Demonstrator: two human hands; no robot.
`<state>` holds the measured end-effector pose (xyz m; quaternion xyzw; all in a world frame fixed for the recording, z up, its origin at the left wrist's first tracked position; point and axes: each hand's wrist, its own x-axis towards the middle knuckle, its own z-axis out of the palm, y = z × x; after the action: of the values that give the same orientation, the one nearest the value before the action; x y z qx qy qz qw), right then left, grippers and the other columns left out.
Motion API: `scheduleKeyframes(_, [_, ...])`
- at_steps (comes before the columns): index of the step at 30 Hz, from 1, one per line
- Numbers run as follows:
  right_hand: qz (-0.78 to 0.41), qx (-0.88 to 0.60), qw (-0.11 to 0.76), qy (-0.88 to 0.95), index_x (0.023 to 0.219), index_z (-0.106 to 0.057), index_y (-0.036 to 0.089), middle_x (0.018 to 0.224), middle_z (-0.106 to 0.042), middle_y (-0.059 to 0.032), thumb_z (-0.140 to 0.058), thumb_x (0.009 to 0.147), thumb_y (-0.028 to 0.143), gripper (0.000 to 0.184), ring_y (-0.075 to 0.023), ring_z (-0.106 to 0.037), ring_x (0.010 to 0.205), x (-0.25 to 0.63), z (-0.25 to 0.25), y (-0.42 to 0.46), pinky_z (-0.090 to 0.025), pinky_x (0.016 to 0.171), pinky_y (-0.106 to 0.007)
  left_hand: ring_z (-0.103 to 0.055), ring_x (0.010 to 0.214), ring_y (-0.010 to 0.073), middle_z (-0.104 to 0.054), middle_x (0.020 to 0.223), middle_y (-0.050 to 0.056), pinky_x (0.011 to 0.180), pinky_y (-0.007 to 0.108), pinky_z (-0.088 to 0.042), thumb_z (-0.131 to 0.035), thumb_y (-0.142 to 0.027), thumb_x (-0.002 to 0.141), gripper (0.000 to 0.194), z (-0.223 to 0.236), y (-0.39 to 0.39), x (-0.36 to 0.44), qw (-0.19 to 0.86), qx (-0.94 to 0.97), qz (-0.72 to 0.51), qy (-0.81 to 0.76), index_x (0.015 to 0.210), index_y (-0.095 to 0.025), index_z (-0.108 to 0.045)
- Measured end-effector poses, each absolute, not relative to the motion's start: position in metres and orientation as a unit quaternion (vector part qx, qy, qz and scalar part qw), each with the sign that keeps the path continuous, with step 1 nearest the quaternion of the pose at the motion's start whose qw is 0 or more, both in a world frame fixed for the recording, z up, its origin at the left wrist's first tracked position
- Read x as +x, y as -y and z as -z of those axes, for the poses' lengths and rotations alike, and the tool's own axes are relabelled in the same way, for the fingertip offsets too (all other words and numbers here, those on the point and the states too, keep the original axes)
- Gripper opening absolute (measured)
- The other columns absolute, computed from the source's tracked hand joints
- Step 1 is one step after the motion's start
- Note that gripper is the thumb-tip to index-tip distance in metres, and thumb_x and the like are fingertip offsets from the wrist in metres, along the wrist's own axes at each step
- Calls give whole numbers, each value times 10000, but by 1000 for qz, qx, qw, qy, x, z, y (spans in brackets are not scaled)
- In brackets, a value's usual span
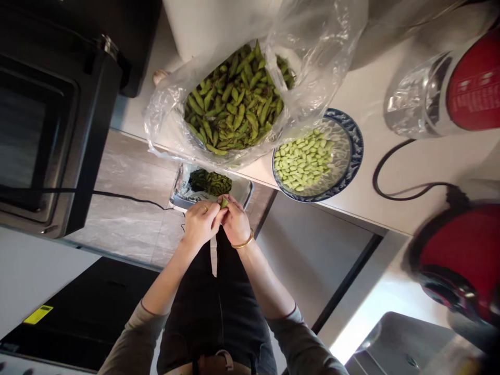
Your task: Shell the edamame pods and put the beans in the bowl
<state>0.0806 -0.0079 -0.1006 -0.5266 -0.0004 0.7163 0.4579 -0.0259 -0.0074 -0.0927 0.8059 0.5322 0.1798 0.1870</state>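
Note:
My left hand [200, 223] and my right hand [236, 223] meet in front of my body, fingers pinched together on one green soybean pod [224, 202]. A ring shows on the left hand and a gold bangle on the right wrist. Just beyond the hands, below the counter edge, stands a bin [247, 190] lined with plastic and holding empty pods [211, 182]. On the counter a clear plastic bag [312, 57] lies open, full of unshelled pods [234, 101]. To its right a blue-rimmed bowl [354, 151] holds shelled pale green beans [301, 159].
A black oven [50, 130] stands at the left with a cable running across the tiled floor. On the counter at the right are a glass jar [414, 99], red appliances [474, 80] and a black cord [406, 185]. A sink [406, 344] is at the lower right.

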Motion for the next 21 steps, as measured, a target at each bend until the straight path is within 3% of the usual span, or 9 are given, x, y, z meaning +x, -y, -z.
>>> scheduleKeyframes(3, [-752, -485, 447, -7, 619, -496, 205, 628, -444, 33, -622, 708, 300, 181, -95, -412, 565, 83, 100, 4, -391, 520, -211, -501, 573, 144, -525, 570, 7, 577, 274, -328, -465, -219, 904, 269, 90, 6, -28, 142, 845, -153, -492, 638, -190, -500])
scheduleKeyframes(10, [-830, -423, 363, 18, 709, -584, 174, 613, -432, 47, -641, 713, 352, 187, -67, -353, 501, 93, 104, -1, -277, 450, -198, -510, 584, 156, -543, 581, 14, 583, 283, -350, -478, -181, 880, 247, 85, 4, -41, 105, 868, -133, -466, 634, -192, -496])
scheduleKeyframes(16, [-810, -441, 381, 68, 816, -698, 171, 683, -583, 14, -631, 766, 387, 231, -70, -439, 534, 88, 108, 4, -340, 479, -205, -490, 551, 148, -510, 538, -2, 581, 283, -357, -480, -180, 869, 262, 88, 5, -43, 99, 861, -157, -473, 608, -198, -464])
scheduleKeyframes(21, [-820, -401, 404, -53, 851, -710, 170, 711, -646, -6, -559, 820, 301, 202, -86, -566, 619, 91, 116, 5, -431, 517, -185, -476, 541, 135, -517, 568, -2, 561, 267, -351, -438, -194, 897, 254, 91, 3, -49, 143, 808, -205, -534, 645, -196, -464])
